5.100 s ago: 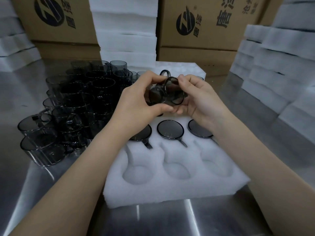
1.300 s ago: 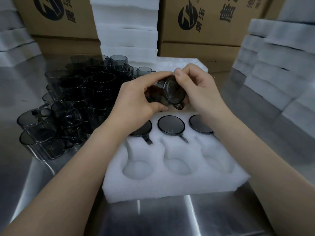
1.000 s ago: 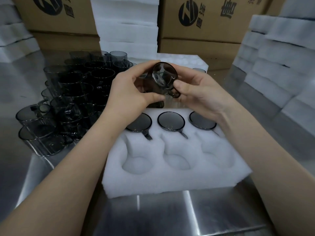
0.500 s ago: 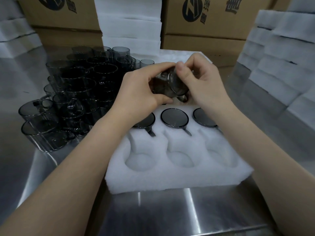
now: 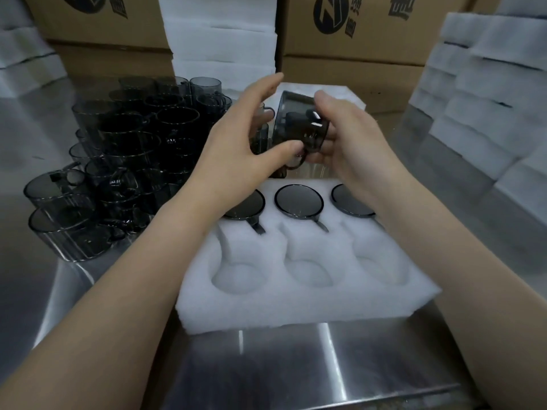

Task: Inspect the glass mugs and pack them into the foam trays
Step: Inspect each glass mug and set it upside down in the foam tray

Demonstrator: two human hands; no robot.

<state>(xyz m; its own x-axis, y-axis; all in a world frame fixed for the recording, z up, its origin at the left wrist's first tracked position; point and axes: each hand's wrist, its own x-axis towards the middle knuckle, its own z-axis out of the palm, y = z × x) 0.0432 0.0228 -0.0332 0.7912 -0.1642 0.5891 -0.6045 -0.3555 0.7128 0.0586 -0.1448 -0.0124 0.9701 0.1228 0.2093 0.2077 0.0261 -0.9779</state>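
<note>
Mug (image 5: 299, 122) has tipped within right grip (image 5: 352, 143).

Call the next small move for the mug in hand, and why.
Probably lower the smoky grey glass mug into an empty near pocket of the white foam tray. The right hand grips it above the tray, the left hand barely touches it, and the row behind already holds three mugs.

Steel table (image 5: 296, 365) in fg, brown cardboard boxes (image 5: 370, 31) w/ black logos stacked at back.
</note>
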